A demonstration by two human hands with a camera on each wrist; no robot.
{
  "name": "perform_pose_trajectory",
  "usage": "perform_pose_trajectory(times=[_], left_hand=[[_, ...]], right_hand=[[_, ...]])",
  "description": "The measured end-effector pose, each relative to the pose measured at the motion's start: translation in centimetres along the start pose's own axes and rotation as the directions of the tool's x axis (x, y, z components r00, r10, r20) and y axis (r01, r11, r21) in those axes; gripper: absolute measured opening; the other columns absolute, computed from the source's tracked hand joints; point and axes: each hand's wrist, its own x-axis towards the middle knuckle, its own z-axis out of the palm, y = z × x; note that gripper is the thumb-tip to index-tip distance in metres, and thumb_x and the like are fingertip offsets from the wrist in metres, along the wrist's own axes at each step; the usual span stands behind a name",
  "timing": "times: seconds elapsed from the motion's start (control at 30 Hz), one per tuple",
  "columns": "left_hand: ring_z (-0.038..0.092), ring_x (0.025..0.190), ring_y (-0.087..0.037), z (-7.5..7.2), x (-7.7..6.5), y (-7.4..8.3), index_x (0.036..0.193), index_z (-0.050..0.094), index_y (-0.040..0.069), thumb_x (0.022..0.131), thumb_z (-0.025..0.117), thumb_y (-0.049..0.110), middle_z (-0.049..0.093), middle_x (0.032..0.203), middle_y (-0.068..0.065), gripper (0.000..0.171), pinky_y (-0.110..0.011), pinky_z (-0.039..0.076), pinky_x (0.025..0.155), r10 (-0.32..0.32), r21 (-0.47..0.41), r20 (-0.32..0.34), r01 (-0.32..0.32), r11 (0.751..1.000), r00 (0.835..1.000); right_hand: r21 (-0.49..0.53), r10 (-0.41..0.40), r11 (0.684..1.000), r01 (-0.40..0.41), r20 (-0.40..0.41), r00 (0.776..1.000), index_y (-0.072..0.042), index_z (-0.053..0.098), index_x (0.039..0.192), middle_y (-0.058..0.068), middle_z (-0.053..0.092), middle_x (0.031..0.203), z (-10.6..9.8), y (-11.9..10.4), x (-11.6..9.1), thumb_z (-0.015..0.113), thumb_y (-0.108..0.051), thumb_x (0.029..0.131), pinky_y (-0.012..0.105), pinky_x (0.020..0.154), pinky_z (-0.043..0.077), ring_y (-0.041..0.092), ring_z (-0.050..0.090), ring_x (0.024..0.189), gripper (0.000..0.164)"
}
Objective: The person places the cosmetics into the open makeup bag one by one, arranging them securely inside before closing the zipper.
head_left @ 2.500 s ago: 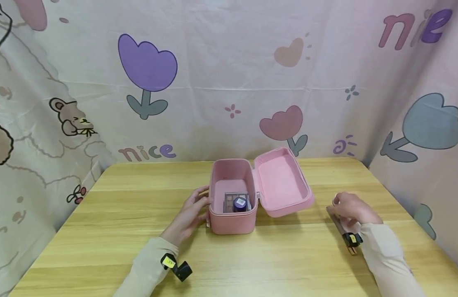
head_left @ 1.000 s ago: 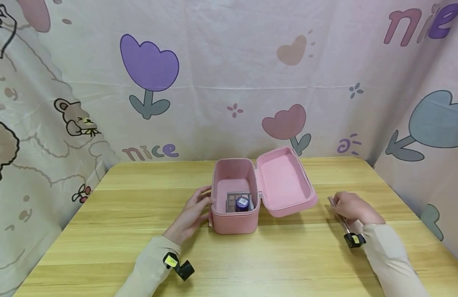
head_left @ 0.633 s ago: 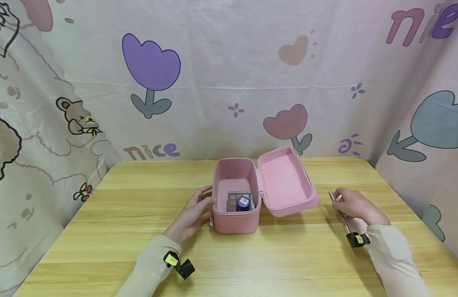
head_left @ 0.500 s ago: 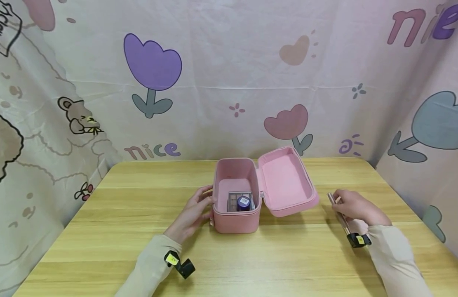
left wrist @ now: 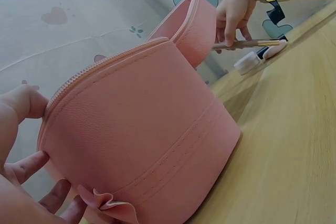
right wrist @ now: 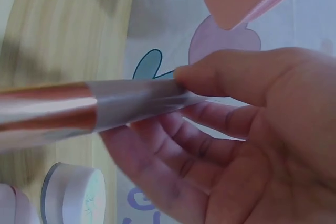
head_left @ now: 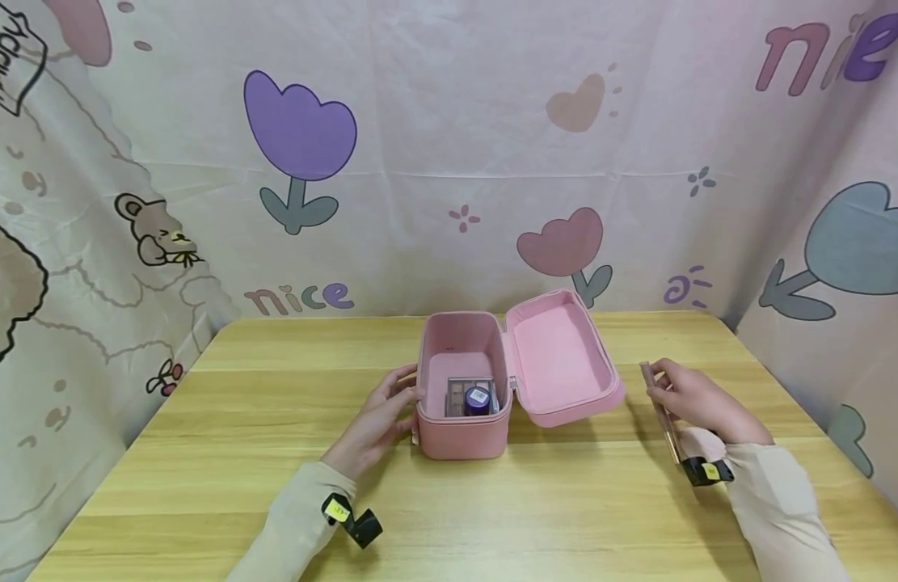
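A pink zippered case point(head_left: 459, 440) stands with its lid point(head_left: 561, 356) laid back to the right. My left hand point(head_left: 376, 420) touches the case's left outer wall, fingertips near the zipper rim. Inside the case lie a clear-lidded makeup palette point(head_left: 456, 396) and a small jar with a dark blue lid point(head_left: 478, 398). My right hand point(head_left: 699, 400) pinches a makeup brush point(right wrist: 136, 100) by its mauve tapered handle, thumb on one side and fingers on the other. The brush has a rose-gold ferrule point(right wrist: 47, 108); its head is hidden behind the wrist camera in the head view.
Below the right wrist lie a white round jar point(left wrist: 247, 63) and a pale pink rounded thing point(left wrist: 274, 49). A pink fabric ruffle point(left wrist: 107, 203) sticks out of the case's side. A printed curtain point(head_left: 419, 105) hangs behind the wooden table point(head_left: 201, 485).
My right hand has picked the brush up off the table and moved slightly up and away from me with it. The left hand stays at the case.
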Motion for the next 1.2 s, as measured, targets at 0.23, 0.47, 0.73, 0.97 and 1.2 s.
perform_pose_trajectory(times=[0.23,0.47,0.73,0.97,1.2], left_hand=[[0.038,0.126,-0.031,0.0,0.0,0.0,0.144,0.037,0.007,0.094,0.054,0.008,0.033,0.147,-0.018,0.053,-0.035,0.042,0.086,0.004,-0.003,0.0,-0.004,1.0,1.0],[0.037,0.128,-0.032,0.0,0.0,0.0,0.145,0.036,0.007,0.094,0.054,0.008,0.032,0.148,-0.018,0.054,-0.035,0.042,0.086,0.007,-0.001,0.002,-0.007,1.0,1.0],[0.038,0.126,-0.032,0.0,0.0,-0.1,0.145,0.037,0.008,0.093,0.056,0.01,0.034,0.146,-0.018,0.055,-0.036,0.042,0.088,0.006,0.008,-0.005,-0.006,1.0,1.0],[0.039,0.126,-0.031,0.1,-0.1,0.0,0.145,0.036,0.007,0.094,0.055,0.009,0.033,0.146,-0.018,0.055,-0.036,0.042,0.09,0.01,0.004,-0.003,-0.01,1.0,1.0],[0.04,0.125,-0.031,0.1,0.0,-0.1,0.144,0.037,0.006,0.093,0.054,0.008,0.034,0.146,-0.019,0.054,-0.035,0.043,0.088,0.012,0.0,-0.011,-0.012,1.0,1.0]], right_hand=[[-0.044,-0.061,0.997,0.056,-0.126,0.99,0.019,0.042,0.117,0.022,0.061,0.088,-0.3,-0.5,0.1,0.052,0.002,0.095,0.034,0.058,0.053,0.031,0.061,0.078,0.03],[-0.068,-0.07,0.996,0.057,-0.208,0.976,0.018,0.039,0.124,0.026,0.059,0.096,-0.4,-1.1,-0.1,0.051,0.0,0.097,0.047,0.071,0.052,0.038,0.06,0.087,0.034],[-0.071,-0.086,0.995,0.066,-0.324,0.942,0.016,0.041,0.125,0.032,0.058,0.101,-0.4,-1.1,0.0,0.051,-0.001,0.098,0.056,0.076,0.05,0.044,0.059,0.091,0.034],[-0.052,-0.104,0.995,0.09,-0.457,0.883,0.017,0.04,0.124,0.035,0.054,0.103,-0.3,-1.5,0.0,0.048,-0.001,0.099,0.062,0.079,0.043,0.049,0.054,0.096,0.032],[-0.028,-0.098,0.995,0.097,-0.522,0.848,0.013,0.04,0.126,0.034,0.053,0.109,-0.3,-1.8,-0.1,0.048,-0.003,0.099,0.044,0.081,0.051,0.047,0.053,0.101,0.032]])
